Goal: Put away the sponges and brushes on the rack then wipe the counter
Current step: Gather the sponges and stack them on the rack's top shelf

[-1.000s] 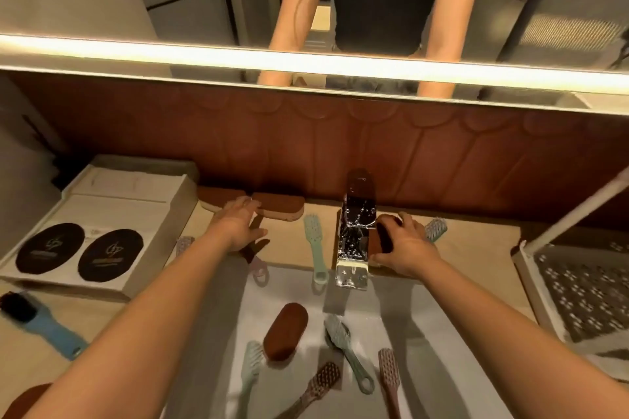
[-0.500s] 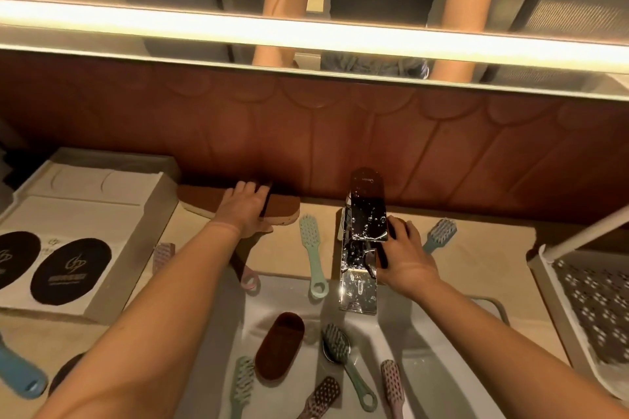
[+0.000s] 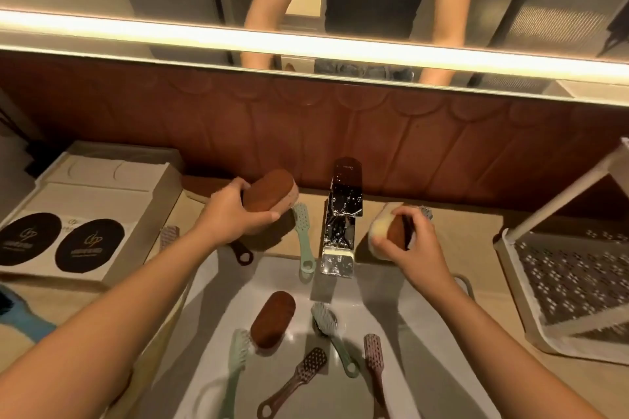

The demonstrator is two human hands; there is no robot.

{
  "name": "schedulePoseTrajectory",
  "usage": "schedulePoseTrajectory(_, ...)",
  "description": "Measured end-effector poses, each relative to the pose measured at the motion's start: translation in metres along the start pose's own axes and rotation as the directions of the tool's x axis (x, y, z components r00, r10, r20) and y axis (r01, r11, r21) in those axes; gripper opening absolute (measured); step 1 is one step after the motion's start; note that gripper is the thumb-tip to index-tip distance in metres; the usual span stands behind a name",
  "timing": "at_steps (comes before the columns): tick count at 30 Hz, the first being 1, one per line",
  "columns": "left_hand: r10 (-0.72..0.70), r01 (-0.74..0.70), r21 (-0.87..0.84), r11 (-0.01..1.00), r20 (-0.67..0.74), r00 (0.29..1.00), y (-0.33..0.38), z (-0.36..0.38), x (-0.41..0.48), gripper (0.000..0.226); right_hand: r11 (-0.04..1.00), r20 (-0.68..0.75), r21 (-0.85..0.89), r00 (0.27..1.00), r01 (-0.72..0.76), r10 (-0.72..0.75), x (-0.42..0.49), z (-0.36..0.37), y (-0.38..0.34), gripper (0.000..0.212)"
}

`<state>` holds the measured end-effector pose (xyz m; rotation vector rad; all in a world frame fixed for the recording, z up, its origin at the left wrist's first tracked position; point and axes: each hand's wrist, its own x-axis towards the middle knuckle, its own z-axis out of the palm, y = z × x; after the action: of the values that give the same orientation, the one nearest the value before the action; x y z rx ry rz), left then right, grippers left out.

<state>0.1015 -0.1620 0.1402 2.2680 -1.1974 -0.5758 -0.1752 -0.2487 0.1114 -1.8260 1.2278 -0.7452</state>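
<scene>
A: What has the left hand (image 3: pixel 235 214) got?

B: A brown oval sponge with a pale underside (image 3: pixel 269 193), fingers curled round it and thumb under its near edge, lifted off the beige counter (image 3: pixel 452 241) in front of the reddish-brown wall panel (image 3: pixel 425 146).

A: And the right hand (image 3: pixel 413 241)?

B: Closed round a second brown sponge with a cream foam side (image 3: pixel 386 231), just right of the chrome tap (image 3: pixel 342 224). Most of that sponge is hidden by the fingers (only the pale end and a strip of brown show). Behind the knuckles a bristled brush head (image 3: pixel 425 213) peeks out; its handle I cannot see.

A: What else waits?

B: A mint-green plastic brush (image 3: pixel 303 238) lies on the counter between the left hand and the tap, its handle end over the white sink (image 3: pixel 425 333). A dark brush handle with a hole (image 3: pixel 242 253) sticks out from under the left wrist; its head is hidden. In the sink lie a third brown sponge (image 3: pixel 273 319), a pale green brush (image 3: pixel 238 360), a grey-green brush (image 3: pixel 332 333), a dark brown brush (image 3: pixel 299 374) and a pink brush (image 3: pixel 374 357), whose handle is cut off by the bottom edge.

A: And the rack?

B: The white perforated rack (image 3: pixel 571 286) stands on the counter at the right, well apart, partly cut off. At far left, a blue brush handle (image 3: pixel 25 320), head blurred.
</scene>
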Motion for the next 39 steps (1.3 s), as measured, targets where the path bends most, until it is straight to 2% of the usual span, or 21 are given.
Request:
schedulePoseTrajectory(4,-0.058,0.069,-0.285,0.956,0.048,0.997,0.023,-0.017,-0.060,0.049,0.973,-0.015,0.228,0.999,-0.040,0.045,-0.040,-0.025,-0.024,0.042)
schedulePoseTrajectory(9,-0.112,0.224,-0.531,0.817,0.234,0.966,0.039,-0.022,-0.119,0.037,0.895,-0.016,0.435,0.992,-0.104,0.123,-0.084,-0.038,-0.049,0.025)
schedulePoseTrajectory(11,-0.117,0.269,-0.567,0.778,0.290,0.950,0.046,-0.020,-0.139,0.045,0.859,-0.018,0.503,0.993,-0.095,0.120,-0.102,-0.039,-0.057,0.014)
schedulePoseTrajectory(14,-0.134,0.306,-0.587,0.749,0.318,0.939,0.054,-0.014,-0.162,0.060,0.857,-0.025,0.511,0.996,-0.065,0.090,-0.126,-0.038,-0.068,0.012)
schedulePoseTrajectory(17,-0.123,0.307,-0.604,0.736,0.327,0.937,0.059,-0.007,-0.176,0.078,0.838,0.004,0.544,0.998,-0.052,0.059,-0.144,-0.032,-0.076,0.035)
schedulePoseTrajectory(18,-0.110,0.316,-0.615,0.722,0.349,0.930,0.063,-0.006,-0.185,0.078,0.829,0.010,0.556,0.998,-0.059,0.064,-0.153,-0.032,-0.078,0.044)
schedulePoseTrajectory(21,-0.128,0.408,-0.690,0.598,0.421,0.898,0.071,0.004,-0.193,0.052,0.805,0.054,0.584,0.994,-0.108,0.094,-0.164,-0.025,-0.083,0.060)
schedulePoseTrajectory(23,-0.181,0.418,-0.711,0.565,0.388,0.904,0.074,0.011,-0.199,0.040,0.763,0.076,0.631,0.990,-0.141,0.120,-0.171,-0.022,-0.085,0.065)
schedulePoseTrajectory(25,-0.188,0.353,-0.742,0.570,0.301,0.935,0.076,0.019,-0.207,0.033,0.736,0.072,0.663,0.990,-0.137,0.119,-0.181,-0.021,-0.085,0.068)
schedulePoseTrajectory(28,-0.203,0.297,-0.791,0.536,0.221,0.954,0.080,0.028,-0.221,0.034,0.748,0.056,0.655,0.994,-0.108,0.095,-0.193,-0.019,-0.086,0.072)
schedulePoseTrajectory(31,-0.172,0.297,-0.814,0.499,0.243,0.955,0.084,0.038,-0.232,0.038,0.765,0.021,0.640,0.997,-0.076,0.081,-0.201,-0.015,-0.090,0.072)
schedulePoseTrajectory(36,-0.035,0.371,-0.892,0.259,0.376,0.926,0.094,0.047,-0.249,0.040,0.745,-0.060,0.666,0.992,-0.042,0.110,-0.205,-0.013,-0.092,0.063)
schedulePoseTrajectory(39,0.022,0.346,-0.912,0.220,0.360,0.933,0.095,0.050,-0.252,0.040,0.738,-0.094,0.674,0.990,-0.017,0.108,-0.205,-0.013,-0.090,0.055)
